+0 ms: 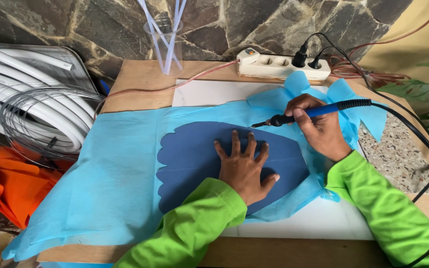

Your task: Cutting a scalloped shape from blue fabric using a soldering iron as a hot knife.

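Observation:
My left hand [244, 166] lies flat with fingers spread on a dark blue template [189, 159] with a scalloped left edge. The template rests on a sheet of light blue non-woven fabric [110, 173]. My right hand [321, 129] grips a soldering iron with a blue handle [323, 110]. Its metal tip [258, 124] touches the fabric at the template's upper edge, just above my left fingertips. The black cord [413, 134] runs off to the right. Both sleeves are bright green.
A white board [214, 92] lies under the fabric on a wooden table [140, 74]. A white power strip [279, 65] with two plugs sits at the back. A clear cup of straws [166, 42] stands back left. White hose coils [31, 106] and orange cloth [11, 183] lie left.

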